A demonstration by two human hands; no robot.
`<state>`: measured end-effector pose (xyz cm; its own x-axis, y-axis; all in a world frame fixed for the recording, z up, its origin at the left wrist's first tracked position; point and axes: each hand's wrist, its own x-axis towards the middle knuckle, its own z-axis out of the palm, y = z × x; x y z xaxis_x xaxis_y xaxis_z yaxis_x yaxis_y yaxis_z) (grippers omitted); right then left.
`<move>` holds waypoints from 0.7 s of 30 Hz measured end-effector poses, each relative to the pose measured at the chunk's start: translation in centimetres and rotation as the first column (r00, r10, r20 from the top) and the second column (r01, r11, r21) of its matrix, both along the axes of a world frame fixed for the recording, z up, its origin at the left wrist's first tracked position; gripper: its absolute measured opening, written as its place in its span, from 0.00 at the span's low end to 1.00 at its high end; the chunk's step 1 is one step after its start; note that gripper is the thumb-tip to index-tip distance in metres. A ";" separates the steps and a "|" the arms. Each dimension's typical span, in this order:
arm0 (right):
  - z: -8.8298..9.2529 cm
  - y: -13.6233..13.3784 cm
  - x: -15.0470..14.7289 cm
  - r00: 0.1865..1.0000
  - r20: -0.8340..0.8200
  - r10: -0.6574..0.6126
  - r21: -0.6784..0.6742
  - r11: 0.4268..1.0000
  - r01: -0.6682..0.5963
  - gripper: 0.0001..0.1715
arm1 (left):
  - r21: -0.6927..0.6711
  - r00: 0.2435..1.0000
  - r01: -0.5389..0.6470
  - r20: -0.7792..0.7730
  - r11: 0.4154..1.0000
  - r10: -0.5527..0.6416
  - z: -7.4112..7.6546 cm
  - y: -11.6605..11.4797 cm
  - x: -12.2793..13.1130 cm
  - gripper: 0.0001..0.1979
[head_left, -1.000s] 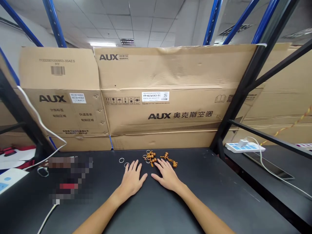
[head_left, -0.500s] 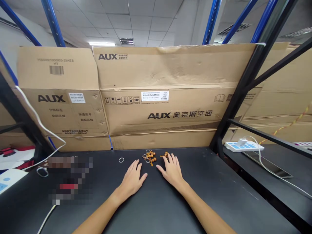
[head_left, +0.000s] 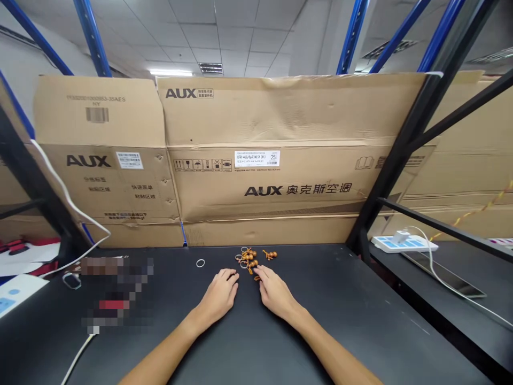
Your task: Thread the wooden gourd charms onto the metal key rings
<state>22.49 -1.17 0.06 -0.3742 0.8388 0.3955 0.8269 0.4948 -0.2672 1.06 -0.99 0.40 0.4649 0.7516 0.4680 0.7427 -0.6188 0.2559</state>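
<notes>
left hand [head_left: 218,294]: half-curled, can't tell if I'm holding anything
right hand [head_left: 277,291]: at an orange cord [head_left: 257,278], can't tell if gripped
charms [head_left: 249,256]: bunched just far of my hands, lone charm [head_left: 273,255] right

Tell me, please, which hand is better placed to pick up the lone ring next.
Probably the left hand: it is nearer the lone ring, while the right hand is farther off, with an orange item at its fingertips. Whether the left holds anything is hidden.
</notes>
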 end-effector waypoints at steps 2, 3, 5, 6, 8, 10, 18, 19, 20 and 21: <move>0.5 -0.1 0.0 0.999 -0.037 0.010 0.018 1.000 -0.009 0.25 | -0.012 1.000 0.000 -0.009 1.000 0.000 0.3 -0.1 0.1 0.16; 0.7 -0.2 0.1 0.999 -0.044 -0.017 0.020 1.000 0.018 0.24 | -0.015 1.000 -0.001 -0.016 1.000 0.001 0.5 -0.2 0.2 0.15; 1.1 -0.2 0.3 0.996 -0.027 -0.079 0.012 0.997 0.079 0.21 | -0.017 0.999 -0.001 -0.034 1.000 0.000 0.7 -0.2 0.2 0.14; 1.2 -0.2 0.4 0.995 -0.016 -0.096 0.011 0.995 0.097 0.18 | -0.020 0.999 -0.002 -0.044 1.000 0.001 0.7 -0.3 0.3 0.14; 1.1 -0.1 0.5 0.995 -0.002 -0.101 0.007 0.995 0.101 0.13 | -0.023 0.997 -0.011 -0.071 1.000 0.009 0.9 -0.3 0.3 0.13; 0.8 0.1 0.5 0.996 -0.010 -0.084 0.003 0.996 0.084 0.10 | -0.013 0.994 -0.022 -0.104 1.000 0.021 1.0 -0.3 0.4 0.12; 0.2 0.2 0.1 0.988 -0.153 0.038 0.030 0.999 -0.034 0.08 | -0.003 1.000 -0.007 0.005 1.000 0.007 0.8 0.0 0.2 0.13; 0.2 0.2 0.0 0.986 -0.163 0.042 0.031 0.999 -0.038 0.07 | -0.026 0.999 0.001 0.050 1.000 0.000 0.8 0.1 0.2 0.14; 0.3 0.1 0.0 0.985 -0.169 0.045 0.030 0.999 -0.041 0.07 | -0.056 0.995 0.010 0.100 0.998 -0.004 0.8 0.1 0.2 0.14; 0.4 0.1 0.0 0.984 -0.174 0.047 0.027 0.999 -0.043 0.07 | -0.093 0.989 0.022 0.150 0.995 -0.008 0.9 0.1 0.2 0.14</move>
